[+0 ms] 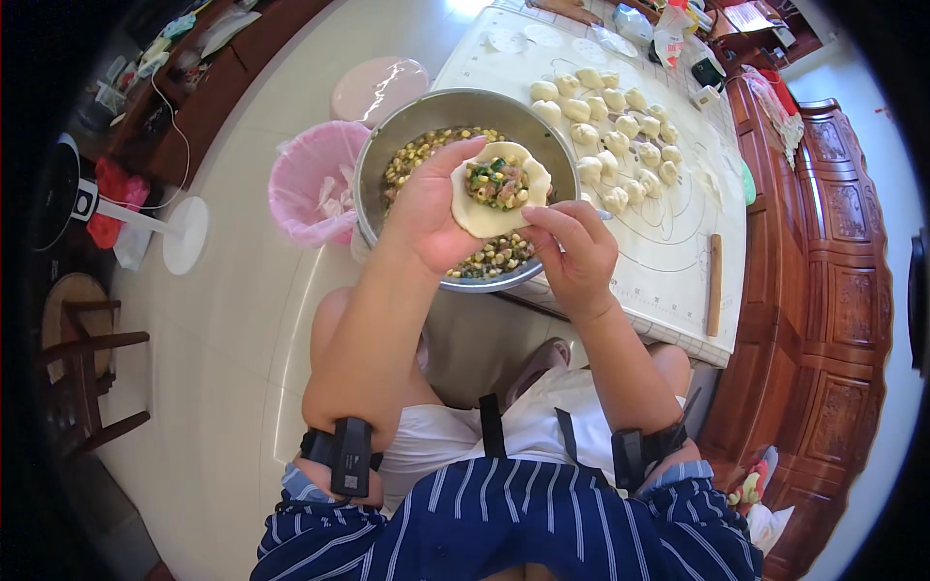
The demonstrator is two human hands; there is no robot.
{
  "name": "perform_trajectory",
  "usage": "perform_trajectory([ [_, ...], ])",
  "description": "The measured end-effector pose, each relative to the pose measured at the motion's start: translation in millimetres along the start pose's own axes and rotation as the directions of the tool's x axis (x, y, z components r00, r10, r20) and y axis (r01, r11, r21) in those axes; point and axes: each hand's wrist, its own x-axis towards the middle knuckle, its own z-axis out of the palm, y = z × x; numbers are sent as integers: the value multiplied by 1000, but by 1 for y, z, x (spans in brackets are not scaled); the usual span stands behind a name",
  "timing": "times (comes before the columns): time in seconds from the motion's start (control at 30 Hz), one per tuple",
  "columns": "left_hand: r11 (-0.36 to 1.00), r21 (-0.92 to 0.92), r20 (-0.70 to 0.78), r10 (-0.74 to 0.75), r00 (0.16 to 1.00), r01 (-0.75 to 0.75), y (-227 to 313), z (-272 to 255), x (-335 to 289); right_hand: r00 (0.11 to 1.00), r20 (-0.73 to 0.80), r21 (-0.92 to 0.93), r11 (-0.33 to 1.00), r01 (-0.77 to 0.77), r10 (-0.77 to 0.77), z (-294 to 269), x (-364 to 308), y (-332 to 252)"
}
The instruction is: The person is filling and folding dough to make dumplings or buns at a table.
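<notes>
A round dumpling wrapper [475,219] lies open across my left hand [426,208], with a mound of filling [497,182] of corn, greens and pinkish meat in its middle. The fingers of my left hand are mostly hidden beneath the wrapper. My right hand [577,254] pinches the wrapper's lower right edge between thumb and fingers. Both hands are over a large metal bowl [545,131], which holds more of the corn filling [426,145].
Several finished dumplings [630,126] sit on a white marked mat [668,261] at the right. A wooden rolling pin [715,286] rests near its right edge. Left of the bowl stand a pink-lined bin [300,184] and a pink round stool [378,87]. A carved wooden bench [833,290] flanks the table.
</notes>
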Motion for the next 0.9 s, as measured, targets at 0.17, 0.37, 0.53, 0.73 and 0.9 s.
perform_trajectory([
  [0.17,998,40,-22,44,999,-43,-1,-2,1,995,-55,36,996,-78,80,7,3,-5],
  [0.37,964,243,-91,133,987,-107,-8,8,-8,940,-174,113,954,-277,294,17,7,-17],
  [0.53,957,256,-68,156,985,-134,-8,-1,-1,889,-146,120,900,-419,434,19,1,-17],
  [0.73,978,138,-66,167,984,-157,-5,-6,2,844,-134,460,787,-411,520,37,-21,-9],
  [0.9,994,75,-32,87,996,-84,-5,-2,0,872,-133,595,742,-310,471,36,-22,1],
])
